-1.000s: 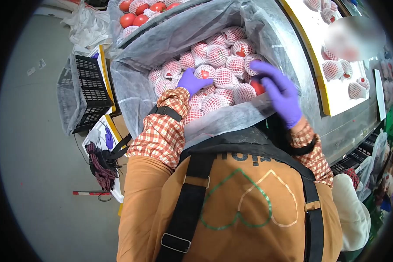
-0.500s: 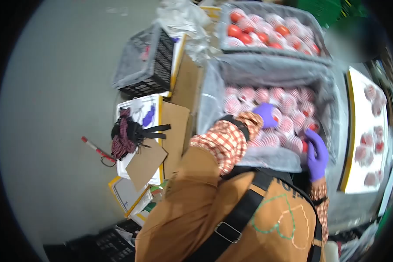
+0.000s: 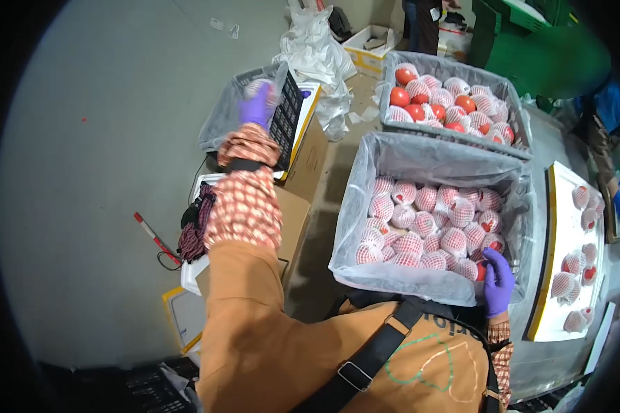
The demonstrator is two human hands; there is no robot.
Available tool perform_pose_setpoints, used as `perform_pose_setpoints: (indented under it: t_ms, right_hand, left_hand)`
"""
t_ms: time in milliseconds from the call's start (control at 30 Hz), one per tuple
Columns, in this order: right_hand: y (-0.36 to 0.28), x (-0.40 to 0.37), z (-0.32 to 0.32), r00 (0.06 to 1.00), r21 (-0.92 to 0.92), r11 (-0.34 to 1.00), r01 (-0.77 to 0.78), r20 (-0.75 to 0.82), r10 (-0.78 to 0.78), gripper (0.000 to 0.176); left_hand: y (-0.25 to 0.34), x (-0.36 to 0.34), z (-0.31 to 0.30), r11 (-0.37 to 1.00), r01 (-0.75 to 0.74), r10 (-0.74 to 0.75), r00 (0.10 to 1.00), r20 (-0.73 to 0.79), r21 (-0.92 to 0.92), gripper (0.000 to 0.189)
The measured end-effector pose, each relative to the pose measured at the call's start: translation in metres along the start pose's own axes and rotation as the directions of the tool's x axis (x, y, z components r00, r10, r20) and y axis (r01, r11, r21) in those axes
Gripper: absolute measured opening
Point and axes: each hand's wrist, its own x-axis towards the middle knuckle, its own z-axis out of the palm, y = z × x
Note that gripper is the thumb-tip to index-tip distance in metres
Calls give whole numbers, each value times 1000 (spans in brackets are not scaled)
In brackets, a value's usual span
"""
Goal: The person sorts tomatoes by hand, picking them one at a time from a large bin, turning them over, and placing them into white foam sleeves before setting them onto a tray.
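Observation:
My left hand [image 3: 256, 109], in a purple glove, reaches over the small black lined crate [image 3: 220, 113] at the upper left. Its fingers are round a net-wrapped fruit [image 3: 260, 87]. At the right wall of the large lined crate [image 3: 434, 289], my right hand [image 3: 498, 282], also gloved in purple, has its fingers bent beside a red fruit in netting [image 3: 481, 270]; I cannot make out whether it grips anything. Many red fruits in white foam nets [image 3: 424, 224] fill the bottom of this crate.
Behind stands another lined crate [image 3: 455, 138] of red fruits, some without nets. On the right, a white board with a yellow edge [image 3: 554, 316] bears netted fruits. White plastic bags [image 3: 310, 41] and cardboard [image 3: 296, 220] are at the left. Parts of other people show at the top and right.
My left hand has moved from the large crate up and left to the small crate, with a netted fruit in it. My right hand stays at the large crate's right side. The view has shifted.

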Motion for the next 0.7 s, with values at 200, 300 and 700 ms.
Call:
perform_pose_setpoints:
  t_ms: [200,300,700]
  right_hand:
    - [-6,5,1,994,-184,979,93,-41,-102,22]
    - [-11,2,2,999,-46,999,-14,-52,11,23]
    - [-8,2,-3,989,29,999,39,-144,-34,26]
  left_hand:
    - [22,1,3,976,-15,46,989,139,-219,46]
    - [59,-99,49,895,66,258,731,632,-442,37]
    - [58,-398,206,666,-730,85,-126,988,-151,64]
